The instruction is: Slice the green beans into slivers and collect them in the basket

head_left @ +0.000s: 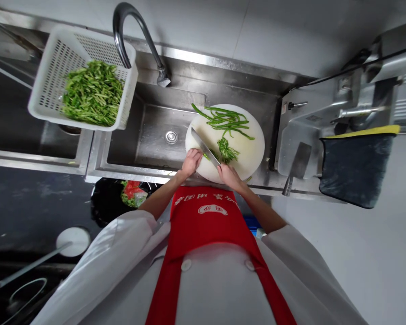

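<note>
We see green beans [226, 118], a white board [248, 155] and a silver knife [205, 146]. Our apron [206, 230] is red with white lettering [200, 196], our sleeves [101, 257] white. We also see a white basket [130, 99] with a perforated pattern and a dark grey cloth [355, 167] edged in yellow.

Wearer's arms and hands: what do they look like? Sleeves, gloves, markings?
Left hand and right hand: bare, no gloves visible. Forearms uncovered. Loose white sleeves end around the elbows, no markings visible on them. Red apron with pale lettering over the torso.
</note>
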A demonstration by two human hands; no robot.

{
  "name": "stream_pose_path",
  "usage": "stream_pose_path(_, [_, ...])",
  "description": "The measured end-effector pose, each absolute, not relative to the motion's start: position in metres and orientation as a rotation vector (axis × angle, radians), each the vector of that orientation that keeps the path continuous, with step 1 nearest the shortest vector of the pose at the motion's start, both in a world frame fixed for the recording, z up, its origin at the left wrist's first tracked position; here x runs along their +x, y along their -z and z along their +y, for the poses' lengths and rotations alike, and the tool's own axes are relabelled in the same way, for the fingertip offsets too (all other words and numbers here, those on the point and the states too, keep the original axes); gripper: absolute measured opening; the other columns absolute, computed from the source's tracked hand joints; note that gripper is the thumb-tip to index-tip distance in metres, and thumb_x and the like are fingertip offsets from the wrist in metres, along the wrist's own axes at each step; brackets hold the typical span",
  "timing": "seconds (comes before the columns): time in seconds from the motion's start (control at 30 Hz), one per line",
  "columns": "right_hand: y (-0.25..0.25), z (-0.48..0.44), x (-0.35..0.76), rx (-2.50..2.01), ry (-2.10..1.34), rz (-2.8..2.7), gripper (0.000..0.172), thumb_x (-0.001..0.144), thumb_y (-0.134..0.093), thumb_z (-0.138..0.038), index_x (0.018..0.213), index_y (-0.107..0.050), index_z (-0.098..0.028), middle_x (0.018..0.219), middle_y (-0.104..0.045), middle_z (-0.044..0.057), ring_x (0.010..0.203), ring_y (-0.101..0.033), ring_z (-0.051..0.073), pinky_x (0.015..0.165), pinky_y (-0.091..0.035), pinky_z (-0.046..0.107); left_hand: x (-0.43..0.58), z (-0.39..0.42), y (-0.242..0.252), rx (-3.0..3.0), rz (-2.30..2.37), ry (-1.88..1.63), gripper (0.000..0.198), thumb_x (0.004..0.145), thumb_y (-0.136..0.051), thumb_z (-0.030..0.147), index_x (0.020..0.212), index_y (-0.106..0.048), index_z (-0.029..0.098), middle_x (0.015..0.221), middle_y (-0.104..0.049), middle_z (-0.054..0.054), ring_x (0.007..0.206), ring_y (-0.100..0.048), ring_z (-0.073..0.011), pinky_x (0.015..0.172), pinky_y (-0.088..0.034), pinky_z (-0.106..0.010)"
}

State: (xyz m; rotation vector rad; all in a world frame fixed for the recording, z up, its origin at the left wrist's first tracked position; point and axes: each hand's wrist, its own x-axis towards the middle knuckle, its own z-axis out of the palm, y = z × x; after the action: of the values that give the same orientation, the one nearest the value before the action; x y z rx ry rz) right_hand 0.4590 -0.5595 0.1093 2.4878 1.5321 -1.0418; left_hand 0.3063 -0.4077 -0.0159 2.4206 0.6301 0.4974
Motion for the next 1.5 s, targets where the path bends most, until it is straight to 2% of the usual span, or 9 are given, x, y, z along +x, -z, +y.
stream_pose_path(0.23, [-0.121,-0.568,0.453,2.418,1.019,1.526,0.044,0.109,-0.028,-0.033,0.116,-0.065,-0.010,0.103,-0.074,0.018,0.096,-0.070,0.025,0.088,-0.049,0.031,0.307,-0.401,0.019,2.401,0.566,-0.451,0.029,0.102,-0.040,0.027,0.106,-0.067,0.020,0.110,-0.063,-0.012,0.110,-0.053,-0.0256,0.101,-0.045,-0.045])
stream_pose_path(0.47, [-0.120,-0.556,0.456,2.409,1.060,1.566,0.045,0.109,-0.027,-0.033,0.120,-0.065,-0.010,0.110,-0.073,0.018,0.103,-0.069,0.024,0.091,-0.046,0.029,0.305,-0.404,0.020,2.377,0.553,-0.476,0.028,0.100,-0.042,0.025,0.110,-0.067,0.018,0.112,-0.064,-0.014,0.111,-0.055,-0.0271,0.102,-0.045,-0.048])
stream_pose_path(0.8, [-0.109,-0.544,0.459,2.473,1.108,1.569,0.042,0.108,-0.030,-0.032,0.118,-0.064,-0.010,0.109,-0.073,0.019,0.102,-0.069,0.025,0.087,-0.046,0.028,0.295,-0.383,0.013,2.322,0.622,-0.546,0.028,0.102,-0.044,0.031,0.110,-0.068,0.017,0.111,-0.062,-0.013,0.109,-0.054,-0.0252,0.102,-0.046,-0.043])
stream_pose_path(0.97, [-0.118,-0.560,0.464,2.461,1.057,1.568,0.042,0.108,-0.031,-0.035,0.112,-0.067,-0.012,0.105,-0.074,0.017,0.099,-0.070,0.025,0.086,-0.046,0.029,0.288,-0.381,0.014,2.333,0.573,-0.484,0.027,0.101,-0.046,0.030,0.107,-0.069,0.018,0.109,-0.061,-0.012,0.108,-0.052,-0.0253,0.100,-0.048,-0.042])
stream_pose_path(1.17, [-0.121,-0.557,0.446,2.394,0.996,1.568,0.042,0.109,-0.029,-0.032,0.115,-0.065,-0.012,0.103,-0.074,0.017,0.097,-0.070,0.025,0.084,-0.048,0.029,0.287,-0.385,0.019,2.324,0.593,-0.489,0.024,0.100,-0.047,0.029,0.108,-0.068,0.021,0.107,-0.059,-0.010,0.107,-0.052,-0.0236,0.097,-0.048,-0.039])
stream_pose_path(1.5, [-0.118,-0.538,0.452,2.409,1.102,1.612,0.042,0.109,-0.029,-0.032,0.118,-0.064,-0.011,0.110,-0.073,0.017,0.101,-0.069,0.023,0.088,-0.047,0.027,0.286,-0.384,0.017,2.355,0.532,-0.482,0.027,0.100,-0.043,0.023,0.111,-0.067,0.018,0.109,-0.063,-0.013,0.110,-0.053,-0.0261,0.101,-0.047,-0.044])
